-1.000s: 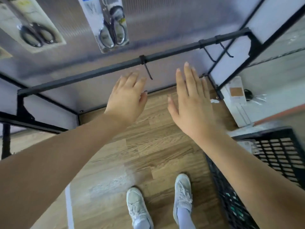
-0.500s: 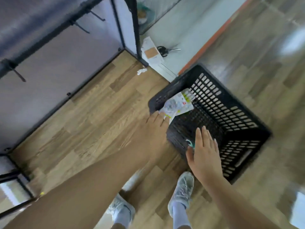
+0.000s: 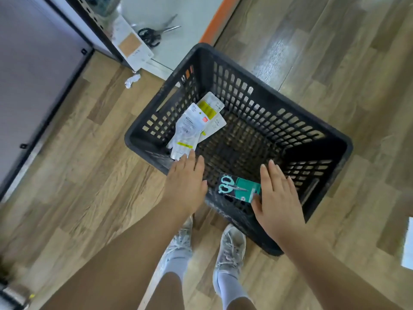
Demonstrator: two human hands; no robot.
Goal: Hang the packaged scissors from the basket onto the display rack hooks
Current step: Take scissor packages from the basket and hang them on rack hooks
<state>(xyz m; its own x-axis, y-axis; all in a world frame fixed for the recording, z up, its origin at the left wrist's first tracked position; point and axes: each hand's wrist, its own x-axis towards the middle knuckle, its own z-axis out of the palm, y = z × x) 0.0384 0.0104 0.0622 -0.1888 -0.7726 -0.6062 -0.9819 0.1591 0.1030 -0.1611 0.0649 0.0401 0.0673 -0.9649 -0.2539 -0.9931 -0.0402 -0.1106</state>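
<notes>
Both hands have come lower and closer to the black basket [image 3: 321, 136] since half a second ago, and the teal scissors pack [image 3: 239, 187] that was mostly hidden now shows plainly. From the head camera, the left hand [image 3: 186, 184] is flat and holds nothing, with its fingertips near the bottom end of the white scissors packs [image 3: 196, 124] that lean in the basket's far left corner. The right hand [image 3: 277, 198] is spread and holds nothing too, covering one end of the teal pack, and the blur hides whether its thumb touches it.
</notes>
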